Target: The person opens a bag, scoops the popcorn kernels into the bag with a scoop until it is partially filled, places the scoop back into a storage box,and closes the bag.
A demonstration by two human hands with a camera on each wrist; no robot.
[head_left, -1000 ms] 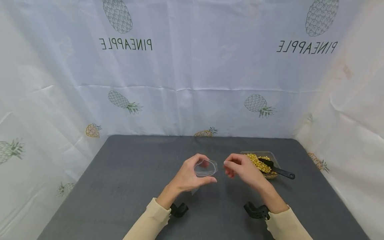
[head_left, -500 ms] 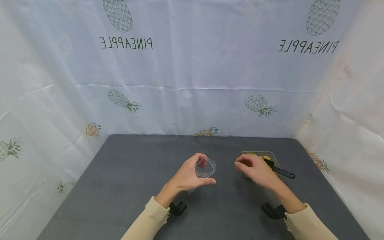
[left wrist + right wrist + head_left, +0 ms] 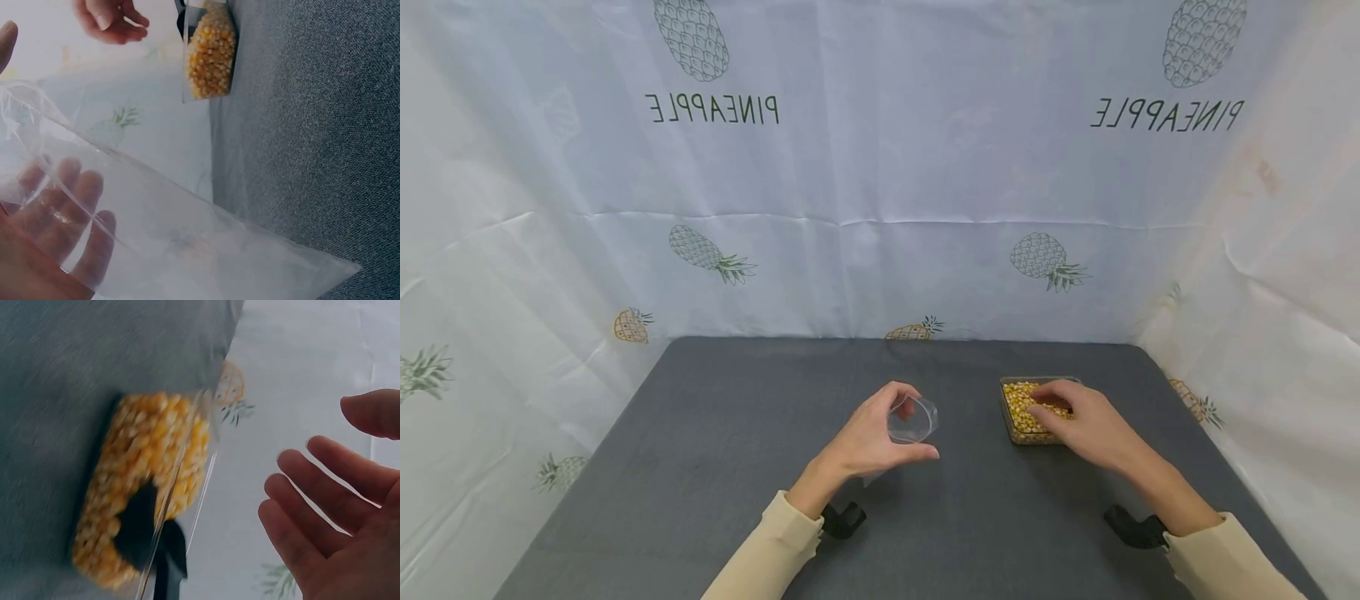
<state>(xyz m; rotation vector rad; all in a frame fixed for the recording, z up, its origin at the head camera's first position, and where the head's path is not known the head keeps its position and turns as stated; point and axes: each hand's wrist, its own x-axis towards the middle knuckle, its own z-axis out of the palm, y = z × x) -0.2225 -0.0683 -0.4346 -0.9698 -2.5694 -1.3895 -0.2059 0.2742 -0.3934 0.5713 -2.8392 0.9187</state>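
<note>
My left hand (image 3: 872, 437) holds a clear plastic bag (image 3: 219, 256) by its mouth, which is spread into a ring; the bag's lower end tapers to a point. Its fingers (image 3: 94, 187) show through the film, with the thumb apart from them. On the right, my right hand (image 3: 1090, 425) hovers above a clear rectangular container (image 3: 1013, 433) of yellow corn kernels (image 3: 1022, 400), fingers loosely bent and nothing held. A black scoop-like utensil (image 3: 140, 525) lies in the kernels, its handle over the container's rim; in the head view the right hand hides it.
A dark grey cloth (image 3: 737, 467) covers the table. White curtains (image 3: 880, 167) printed with pineapples hang behind it and at both sides. Black camera mounts (image 3: 844, 521) sit at both wrists.
My right hand has moved rightward, away from the left hand and over the corn container, covering the black utensil in the head view. My left hand stays nearly still with the bag.
</note>
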